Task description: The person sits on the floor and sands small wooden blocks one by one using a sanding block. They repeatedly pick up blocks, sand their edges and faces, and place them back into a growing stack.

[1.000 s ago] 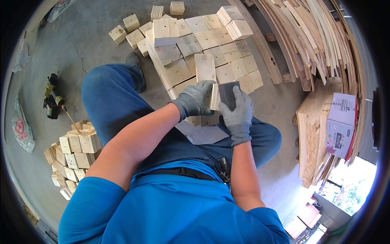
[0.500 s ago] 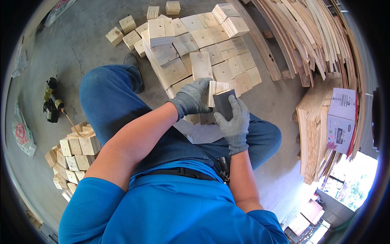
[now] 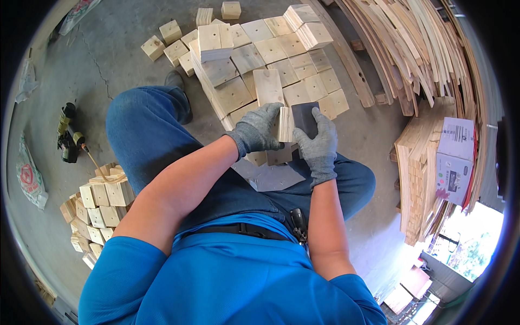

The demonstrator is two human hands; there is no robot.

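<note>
Partly hidden by gloved fingers, a wooden block (image 3: pixel 284 123) sits gripped in the left hand (image 3: pixel 259 130), a dark sanding pad (image 3: pixel 304 117) in the right hand (image 3: pixel 319 145).

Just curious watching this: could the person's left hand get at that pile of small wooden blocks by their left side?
Probably not right now: the left hand grips a wooden block out front, while the pile of blocks sits beyond the left knee. It would have to let go first.

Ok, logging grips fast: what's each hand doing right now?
Left hand: closed around a small wooden block.
Right hand: closed on a dark sanding pad, pressed against that block.
</note>
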